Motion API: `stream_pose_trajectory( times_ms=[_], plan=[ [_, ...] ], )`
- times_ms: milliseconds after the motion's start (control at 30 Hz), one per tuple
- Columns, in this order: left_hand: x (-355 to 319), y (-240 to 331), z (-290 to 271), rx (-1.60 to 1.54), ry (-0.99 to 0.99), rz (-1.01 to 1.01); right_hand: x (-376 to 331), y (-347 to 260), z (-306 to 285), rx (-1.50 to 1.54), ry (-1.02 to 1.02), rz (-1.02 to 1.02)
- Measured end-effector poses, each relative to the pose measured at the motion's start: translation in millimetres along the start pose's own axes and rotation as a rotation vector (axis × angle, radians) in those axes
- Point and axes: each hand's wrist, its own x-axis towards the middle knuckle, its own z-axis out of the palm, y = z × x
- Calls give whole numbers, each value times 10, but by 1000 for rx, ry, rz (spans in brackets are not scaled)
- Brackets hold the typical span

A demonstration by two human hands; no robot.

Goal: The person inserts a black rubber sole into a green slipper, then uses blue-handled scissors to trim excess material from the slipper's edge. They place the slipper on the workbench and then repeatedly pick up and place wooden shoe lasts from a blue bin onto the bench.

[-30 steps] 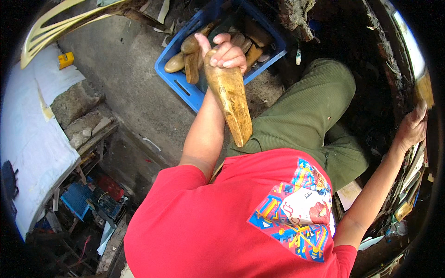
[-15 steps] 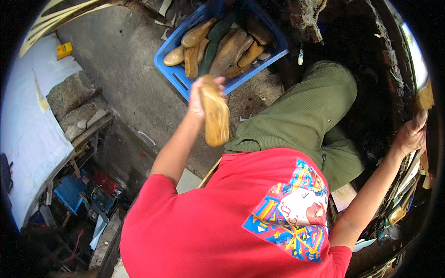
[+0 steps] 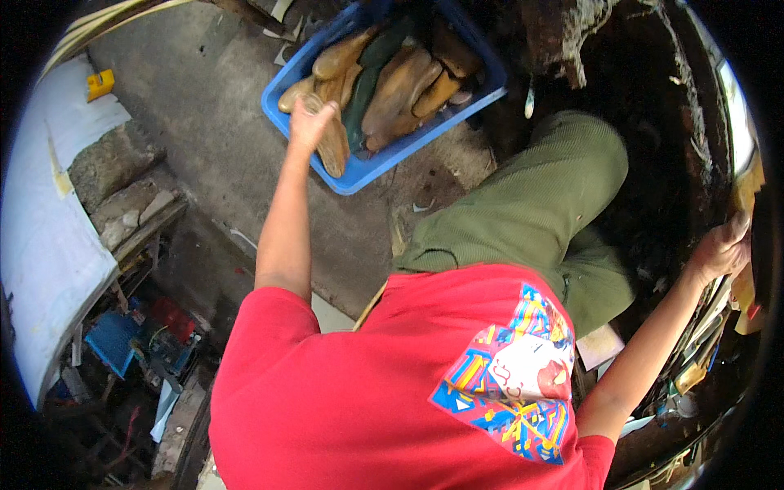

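Observation:
My left hand (image 3: 312, 124) is over the near left corner of a blue plastic crate (image 3: 353, 181). Its fingers are closed around a brown wooden shoe last (image 3: 333, 153), whose lower end points toward the crate's near corner. Several more wooden lasts lie in the crate, among them a pale brown last (image 3: 343, 55) and a dark green last (image 3: 363, 94). At the far right edge, my right hand (image 3: 723, 247) has its fingers closed; what they grip is hidden by the hand and the rim. A yellowish-brown piece (image 3: 748, 184) shows just above those fingers.
A white sheet (image 3: 49, 220) with a yellow object (image 3: 100, 84) covers a surface at the left. Below it are cluttered shelves with a blue basket (image 3: 113, 341). Dark rough wood stands at the upper right. Strips and scraps (image 3: 694, 376) crowd the right edge.
My left hand has moved forward and left, bringing the shoe last from beside the crate down into its near left part. My right hand has stayed nearly in place at the right edge.

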Motion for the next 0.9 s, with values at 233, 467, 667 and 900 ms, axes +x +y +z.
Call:
stream_pose_trajectory(
  times_ms=[233,467,667,900],
  plan=[
    [-106,364,719,855,-213,128,12,-488,68,229,126,47],
    [718,451,1709,688,-294,377,-31,-510,20,314,72,172],
    [1292,247,2488,657,-245,305,-31,-628,-11,289,50,243],
    [737,421,2396,580,-441,122,-59,-689,-17,331,59,332]
  ],
)
